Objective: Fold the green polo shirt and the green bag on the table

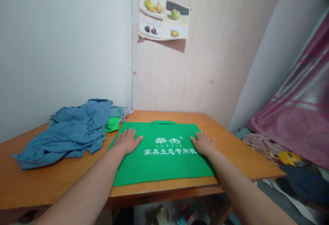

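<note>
A green shirt with white printed lettering lies folded into a flat, smooth shape near the table's front edge, its collar at the far side. On its left part my left hand rests flat, fingers stretched out and thumb apart. My right hand lies palm down along the right edge of the shirt, its fingers also spread. Neither hand grips anything; both press on or touch the cloth from above.
The shirt lies on an orange-brown wooden table. A crumpled heap of blue clothes sits on the left, with a bright green cloth beside it. A fruit poster hangs on the back wall. Pink curtain and clutter are at right.
</note>
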Demonstrator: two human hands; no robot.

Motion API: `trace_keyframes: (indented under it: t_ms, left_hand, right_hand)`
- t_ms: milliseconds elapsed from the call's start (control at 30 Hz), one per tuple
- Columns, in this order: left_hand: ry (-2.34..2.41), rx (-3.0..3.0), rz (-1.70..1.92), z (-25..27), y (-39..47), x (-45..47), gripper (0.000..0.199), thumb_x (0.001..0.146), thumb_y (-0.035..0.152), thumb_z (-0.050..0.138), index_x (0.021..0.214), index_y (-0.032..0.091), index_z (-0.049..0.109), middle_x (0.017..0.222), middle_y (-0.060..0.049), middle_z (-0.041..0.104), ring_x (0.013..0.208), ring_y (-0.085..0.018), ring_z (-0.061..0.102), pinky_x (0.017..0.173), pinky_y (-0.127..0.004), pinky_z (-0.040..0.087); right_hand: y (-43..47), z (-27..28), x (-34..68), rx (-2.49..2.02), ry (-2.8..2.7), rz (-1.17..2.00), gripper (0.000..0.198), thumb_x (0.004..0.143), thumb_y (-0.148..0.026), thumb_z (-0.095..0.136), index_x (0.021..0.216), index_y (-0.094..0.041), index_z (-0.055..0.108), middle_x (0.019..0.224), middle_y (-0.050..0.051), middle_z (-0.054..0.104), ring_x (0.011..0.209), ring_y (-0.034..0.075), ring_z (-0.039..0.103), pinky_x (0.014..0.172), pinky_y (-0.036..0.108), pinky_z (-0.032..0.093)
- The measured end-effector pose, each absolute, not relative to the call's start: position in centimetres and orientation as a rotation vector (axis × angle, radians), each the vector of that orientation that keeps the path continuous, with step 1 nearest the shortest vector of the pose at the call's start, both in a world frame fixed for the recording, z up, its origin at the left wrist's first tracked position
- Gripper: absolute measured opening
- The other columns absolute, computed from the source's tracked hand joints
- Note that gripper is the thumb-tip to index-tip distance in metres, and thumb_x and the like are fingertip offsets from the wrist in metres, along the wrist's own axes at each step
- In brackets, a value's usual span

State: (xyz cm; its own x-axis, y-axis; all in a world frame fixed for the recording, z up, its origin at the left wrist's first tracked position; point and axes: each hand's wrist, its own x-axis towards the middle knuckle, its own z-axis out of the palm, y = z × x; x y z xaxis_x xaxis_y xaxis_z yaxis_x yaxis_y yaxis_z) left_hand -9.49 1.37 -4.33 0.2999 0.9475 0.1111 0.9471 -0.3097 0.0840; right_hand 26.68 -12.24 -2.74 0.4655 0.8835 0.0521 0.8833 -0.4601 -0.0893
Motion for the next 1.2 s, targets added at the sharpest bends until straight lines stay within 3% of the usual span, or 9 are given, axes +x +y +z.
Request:
trace_keyframes:
  t_ms: [267,567,1000,1200]
  left_hand:
    - [1.829,2.568,0.205,-4.3,1.6,-9.7,0.088,0.09,0.073,0.021,0.15,0.01,0.036,0.159,-0.016,0.025,0.145,-0.036,0.025,0.113,-0.051,0.024]
    - [1.822,2.563,0.195,-4.2,1.6,-9.7,0.089,0.09,0.072,0.023,0.151,0.008,0.034,0.159,-0.017,0.023,0.145,-0.037,0.024,0.114,-0.052,0.024]
    - [1.828,2.56,0.191,-4.5,1.8,-9.8,0.089,0.09,0.073,0.023,0.152,0.009,0.033,0.16,-0.017,0.022,0.146,-0.036,0.023,0.115,-0.052,0.023]
    - [1.827,2.557,0.218,-4.5,1.7,-9.7,0.088,0.09,0.073,0.024,0.151,0.011,0.034,0.159,-0.017,0.024,0.145,-0.036,0.026,0.114,-0.052,0.023]
  right_hand:
    - [-14.1,-3.0,18.8,-2.18,-2.029,0.205,0.083,0.093,-0.071,0.016,0.155,-0.017,0.027,0.162,0.008,0.017,0.15,0.026,0.008,0.119,0.052,0.005]
    - [-16.7,-3.5,24.4,-2.325,-1.944,0.127,0.08,0.094,-0.07,0.017,0.155,-0.019,0.026,0.161,0.007,0.021,0.15,0.024,0.012,0.119,0.049,0.01]
    - [-19.0,-4.6,29.1,-2.499,-1.739,-0.033,0.077,0.095,-0.067,0.016,0.153,-0.02,0.03,0.159,0.008,0.027,0.149,0.028,0.016,0.115,0.064,0.005]
    - [-20.0,-4.7,30.8,-2.549,-1.668,-0.072,0.076,0.094,-0.069,0.016,0.152,-0.024,0.034,0.159,0.007,0.028,0.148,0.031,0.017,0.111,0.071,0.009]
